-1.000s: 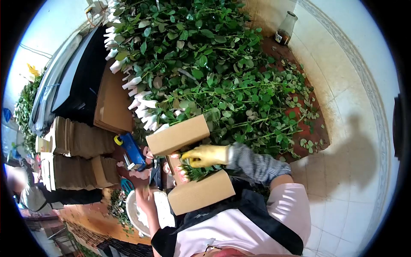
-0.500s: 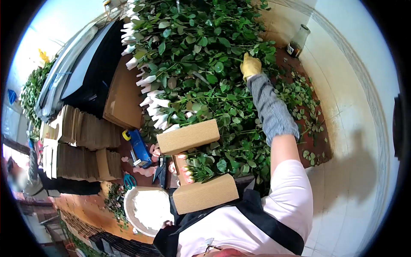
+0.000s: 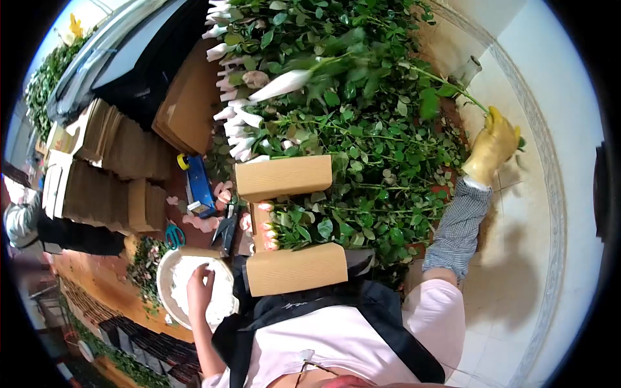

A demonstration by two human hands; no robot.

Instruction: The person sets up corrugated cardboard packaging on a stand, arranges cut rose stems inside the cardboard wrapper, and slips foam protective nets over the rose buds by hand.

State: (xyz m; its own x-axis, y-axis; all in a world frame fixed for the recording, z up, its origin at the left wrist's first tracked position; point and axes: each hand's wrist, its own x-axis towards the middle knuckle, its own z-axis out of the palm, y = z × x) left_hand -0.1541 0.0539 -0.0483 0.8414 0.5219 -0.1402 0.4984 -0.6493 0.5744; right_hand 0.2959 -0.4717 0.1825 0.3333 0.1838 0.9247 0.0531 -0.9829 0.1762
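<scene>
My right hand (image 3: 495, 145), in a yellow glove, is closed round the lower stem of a long rose (image 3: 469, 97). The flower end of that rose wears a white cover (image 3: 283, 85) and points left, above a pile of leafy roses (image 3: 362, 129); its middle is blurred. Many roses in the pile have white covers on their heads at the left. My bare left hand (image 3: 200, 284) is over a round white basin (image 3: 163, 291) of white pieces (image 3: 223, 291). Its fingers are curled toward the thumb, and what they hold, if anything, I cannot make out.
Two corrugated cardboard pieces (image 3: 284, 178) flank some pink roses (image 3: 270, 233). Left of them lie a blue tool (image 3: 199, 184), a black stapler-like tool (image 3: 225, 229) and teal scissors (image 3: 173, 236). Cardboard stacks (image 3: 97, 194) stand further left. A glass bottle (image 3: 467, 71) stands by the tiled wall.
My right hand has moved from the pile toward the right wall and toward me, drawing a rose out by its stem. My left hand has come into clear view over the basin.
</scene>
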